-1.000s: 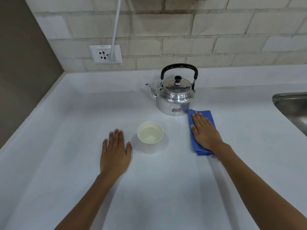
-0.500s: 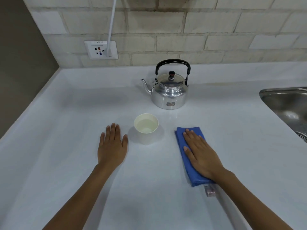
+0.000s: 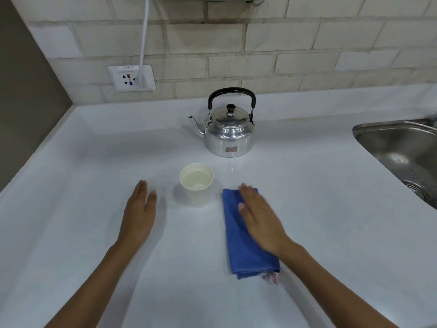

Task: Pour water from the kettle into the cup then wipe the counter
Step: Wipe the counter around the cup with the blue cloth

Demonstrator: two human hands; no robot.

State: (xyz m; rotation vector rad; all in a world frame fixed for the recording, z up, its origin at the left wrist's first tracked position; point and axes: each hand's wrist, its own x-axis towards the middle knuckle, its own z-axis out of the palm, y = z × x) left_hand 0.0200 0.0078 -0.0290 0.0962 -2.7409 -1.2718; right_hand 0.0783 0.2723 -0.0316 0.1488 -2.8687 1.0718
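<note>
A: Panel, head view. What do I log for the hands?

B: I see the right hand [image 3: 261,221] lying flat, palm down, on a folded blue microfibre cloth [image 3: 246,242]; its fingers are extended and held together, gripping nothing, and their outline is motion-blurred. The left hand [image 3: 139,214] rests flat on the white laminate counter [image 3: 94,185], fingers together, thumb slightly apart, holding nothing.

A: And the task's objects?

B: I place the cloth on the counter just right of a cream paper cup [image 3: 196,185], close but apart from it. A small white tag with red print [image 3: 272,278] shows at the cloth's near corner. The cup stands upright between the two hands and holds clear water. Behind it stands a polished aluminium kettle with a black arched handle [image 3: 228,136], upright, lid on, spout pointing left, well apart from both hands.

A: Surroundings?

B: I note a stainless steel sink [image 3: 402,147] at the right edge, a beige tiled wall [image 3: 260,58] behind, and a white wall socket [image 3: 131,78] with a white cable [image 3: 143,43] plugged in, running upward.
</note>
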